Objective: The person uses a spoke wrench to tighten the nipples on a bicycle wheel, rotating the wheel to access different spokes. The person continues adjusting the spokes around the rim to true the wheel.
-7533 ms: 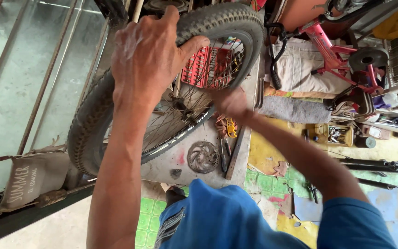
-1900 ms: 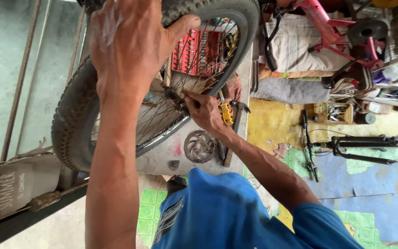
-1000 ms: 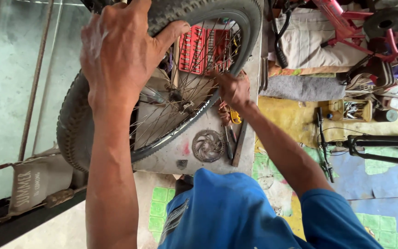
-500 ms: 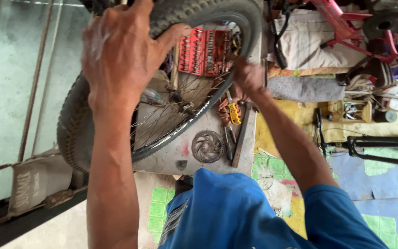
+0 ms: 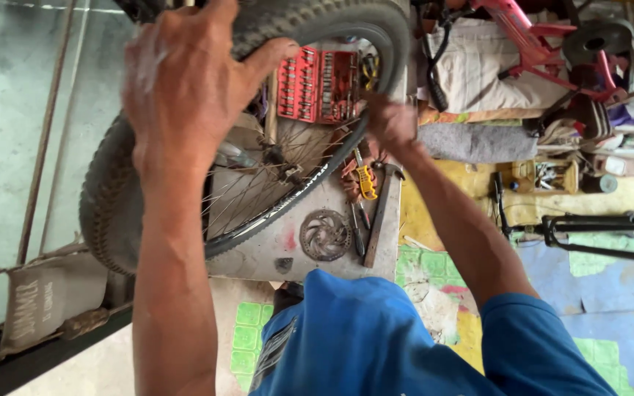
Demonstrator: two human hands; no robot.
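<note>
- The left hand (image 5: 192, 88) lies over the knobby tyre of a bicycle wheel (image 5: 243, 147) at about 11 o'clock in the view, fingers wrapped together round the tread and the thumb stretched apart towards the red socket set.
- The right hand (image 5: 390, 125) sits at the wheel's rim near 1 o'clock; its fingers curl against the rim, though whether they pinch anything cannot be told.
- The wheel stands tilted over a grey workbench top (image 5: 258, 253), its spokes and hub showing at the centre of the view.
- On the bench, past the rim, lies an open red socket set (image 5: 318, 84) at 12 o'clock.
- Just below the right hand lie a yellow-handled tool (image 5: 365, 182) and a hammer (image 5: 379, 213), with a brake disc (image 5: 325, 235) beside them near the middle.
- At 3 o'clock a black bicycle stand (image 5: 596, 224) lies on a patchwork floor mat (image 5: 610, 293) of yellow, blue and green.
- At 1 to 2 o'clock a pink bicycle frame (image 5: 530, 37) rests over pale cloth.
- At 9 o'clock a grey wall (image 5: 9, 147) runs behind thin metal bars.
</note>
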